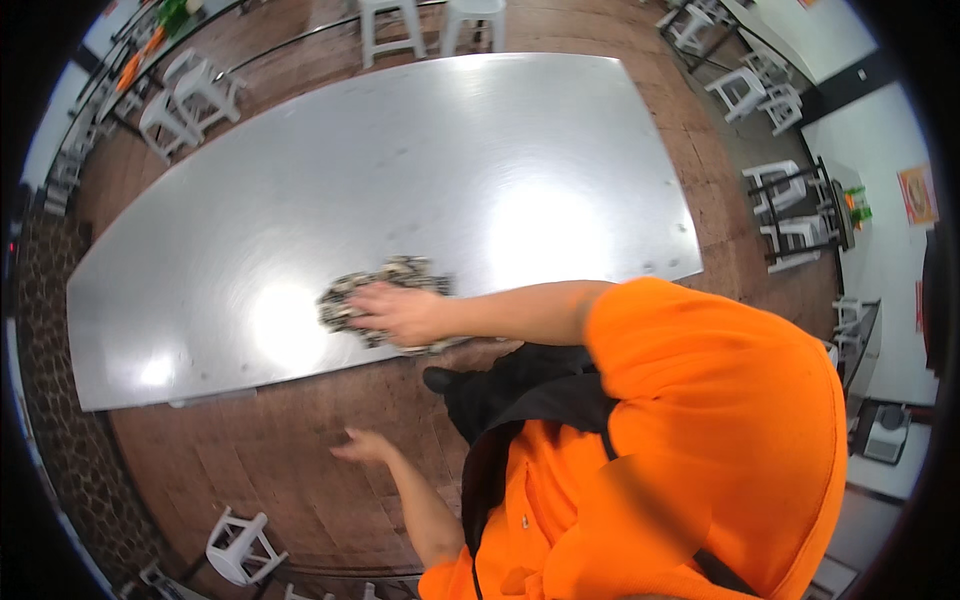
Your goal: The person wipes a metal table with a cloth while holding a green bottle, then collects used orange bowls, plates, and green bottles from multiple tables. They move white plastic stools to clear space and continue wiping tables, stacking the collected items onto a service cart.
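Observation:
My right hand (398, 314) presses a patterned black-and-cream cloth (408, 268) against the metal tabletop (400, 180), close to the table's near edge. The cloth is bunched, with its folds showing around the fingers. Away from the table's near edge, over the brown floor, my left hand (365, 447) hangs in the air. It holds nothing, and its fingers are loosely apart.
White plastic stools stand beyond the far edge (392, 28), at the left (200, 95) and at the right (780, 187). Another white stool (243, 547) is on the brown floor (220, 460) behind me. A dark stone-patterned strip (70, 300) runs along the left.

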### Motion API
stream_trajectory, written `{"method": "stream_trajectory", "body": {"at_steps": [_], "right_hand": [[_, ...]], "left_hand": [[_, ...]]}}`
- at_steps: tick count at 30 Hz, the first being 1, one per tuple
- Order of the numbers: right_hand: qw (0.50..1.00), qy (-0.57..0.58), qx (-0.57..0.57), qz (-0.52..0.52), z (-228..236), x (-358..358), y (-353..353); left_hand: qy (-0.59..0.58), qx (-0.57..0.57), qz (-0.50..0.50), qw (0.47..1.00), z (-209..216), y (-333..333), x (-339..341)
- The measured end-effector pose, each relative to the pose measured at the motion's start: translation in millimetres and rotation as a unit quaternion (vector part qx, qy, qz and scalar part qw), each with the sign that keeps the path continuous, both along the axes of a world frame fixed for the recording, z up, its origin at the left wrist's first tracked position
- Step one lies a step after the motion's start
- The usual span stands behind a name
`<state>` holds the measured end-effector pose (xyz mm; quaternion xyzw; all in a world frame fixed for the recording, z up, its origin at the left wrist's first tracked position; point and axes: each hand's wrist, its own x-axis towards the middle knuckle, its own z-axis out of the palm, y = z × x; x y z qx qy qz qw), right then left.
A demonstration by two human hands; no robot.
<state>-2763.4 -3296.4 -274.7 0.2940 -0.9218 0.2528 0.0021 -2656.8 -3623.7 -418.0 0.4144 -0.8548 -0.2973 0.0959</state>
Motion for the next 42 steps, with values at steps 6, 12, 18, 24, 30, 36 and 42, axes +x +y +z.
{"method": "stream_trajectory", "body": {"at_steps": [6,12,18,24,30,36,42], "right_hand": [[0.918,0.002,0.035,-0.395,2.5,248.6,332.7],[0.896,0.071,-0.008,-0.438,-22.6,292.4,523.0],[0.957,0.154,-0.103,-0.222,-36.2,298.0,351.0],[0.756,-0.542,-0.366,-0.003,55.6,455.2,86.3],[0.883,-0.191,-0.02,0.428,104.7,609.2,48.2],[0.914,-0.32,0.082,0.235,-2.5,598.9,218.4],[0.871,-0.416,0.205,-0.164,-103.7,569.5,505.7]], "left_hand": [[-0.206,-0.022,-0.164,0.965,18.7,66.8,343.1],[-0.204,0.03,-0.129,0.97,37.9,158.4,480.2],[-0.029,0.111,0.001,0.993,141.8,224.1,415.7],[0.26,0.679,0.108,0.678,272.6,330.7,465.9],[0.409,0.455,0.237,0.755,261.0,286.1,689.3],[0.132,0.069,0.252,0.956,149.2,267.7,736.0],[0.203,-0.219,-0.033,0.954,123.1,290.5,745.5]]}}
